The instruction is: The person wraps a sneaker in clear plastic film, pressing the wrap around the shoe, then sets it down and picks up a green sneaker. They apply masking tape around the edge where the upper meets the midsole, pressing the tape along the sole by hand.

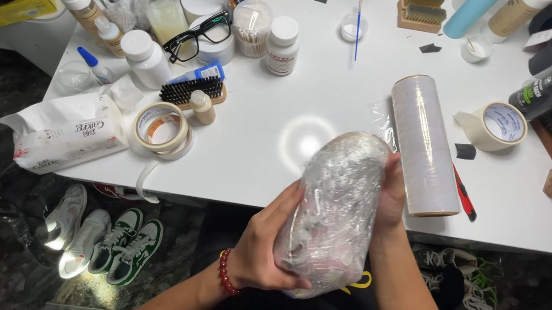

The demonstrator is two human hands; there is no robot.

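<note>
Both hands are gripping a shoe wrapped in clear film (335,216) over the lap at the white tabletop (278,141) edge, left hand (264,246) w/ fingers curled under it, right hand (391,195) closing round its far side, near the film roll (425,145).

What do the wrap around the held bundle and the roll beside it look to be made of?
The wrap on the bundle: thin clear plastic film, glossy and wrinkled, with the contents showing through. The roll: apparently the same film, milky from its many layers, probably wound on a cardboard core showing as a brownish rim.
</note>
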